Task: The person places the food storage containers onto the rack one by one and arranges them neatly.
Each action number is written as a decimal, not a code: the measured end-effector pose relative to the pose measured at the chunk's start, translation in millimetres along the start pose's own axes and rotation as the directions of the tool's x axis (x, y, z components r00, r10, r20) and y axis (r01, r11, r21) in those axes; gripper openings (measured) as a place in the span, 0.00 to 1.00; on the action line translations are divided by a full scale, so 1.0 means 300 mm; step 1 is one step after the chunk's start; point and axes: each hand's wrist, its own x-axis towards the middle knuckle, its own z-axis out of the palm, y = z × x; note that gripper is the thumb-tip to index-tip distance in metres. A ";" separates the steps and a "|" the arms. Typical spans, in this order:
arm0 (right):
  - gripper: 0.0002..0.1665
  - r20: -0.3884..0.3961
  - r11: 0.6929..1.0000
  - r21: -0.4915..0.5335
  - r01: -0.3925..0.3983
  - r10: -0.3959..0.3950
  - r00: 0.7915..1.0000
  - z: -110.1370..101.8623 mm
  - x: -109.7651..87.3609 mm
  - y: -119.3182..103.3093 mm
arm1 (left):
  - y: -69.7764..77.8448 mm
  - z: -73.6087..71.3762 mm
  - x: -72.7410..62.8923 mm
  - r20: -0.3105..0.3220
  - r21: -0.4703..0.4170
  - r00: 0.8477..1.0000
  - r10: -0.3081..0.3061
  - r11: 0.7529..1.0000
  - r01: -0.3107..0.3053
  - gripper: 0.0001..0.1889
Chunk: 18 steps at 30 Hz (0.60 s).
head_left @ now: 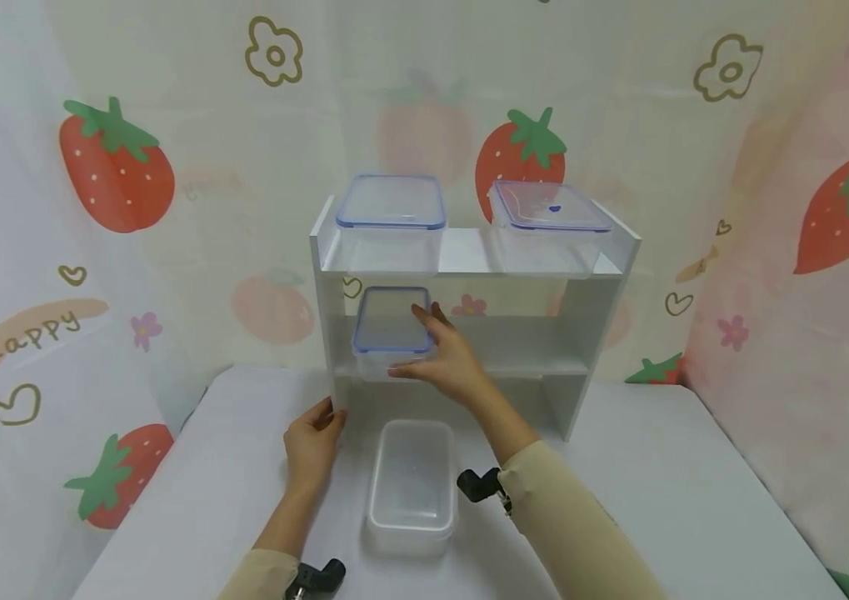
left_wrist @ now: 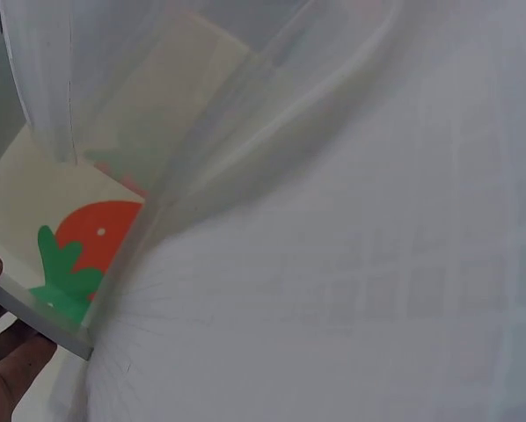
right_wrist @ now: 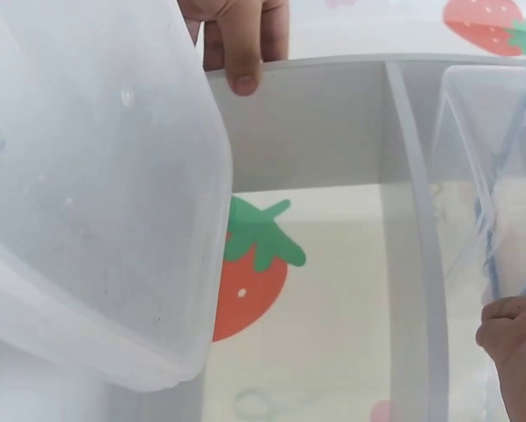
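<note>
A clear food container (head_left: 392,321) with a blue-rimmed lid sits at the left of the middle level of a white shelf unit (head_left: 577,333). My right hand (head_left: 454,358) grips its right side, fingers at the lid's edge and thumb low at the front; the right wrist view shows part of that hand (right_wrist: 518,352) against the container (right_wrist: 474,176). With my left hand (head_left: 313,437) I pinch the front edge of the unit's left side panel, low down. That panel edge (left_wrist: 43,321) lies between thumb and fingers in the left wrist view.
Two larger lidded containers, a left one (head_left: 392,221) and a right one (head_left: 550,225), stand on the unit's top. A frosted container (head_left: 414,475) stands on the white table (head_left: 656,500) before the unit. Strawberry-printed curtains (head_left: 274,183) hang behind and beside.
</note>
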 end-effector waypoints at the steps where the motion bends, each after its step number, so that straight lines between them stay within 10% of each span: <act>1: 0.65 -0.003 1.000 -0.008 0.000 0.000 1.000 0.003 0.003 -0.001 | -0.003 0.001 0.001 0.000 0.001 1.000 0.009 1.000 -0.009 0.20; 18: 0.66 -0.026 0.999 -0.005 -0.032 0.031 0.999 0.040 0.067 0.013 | -0.004 0.004 0.000 -0.015 0.023 0.999 0.037 0.999 -0.037 0.20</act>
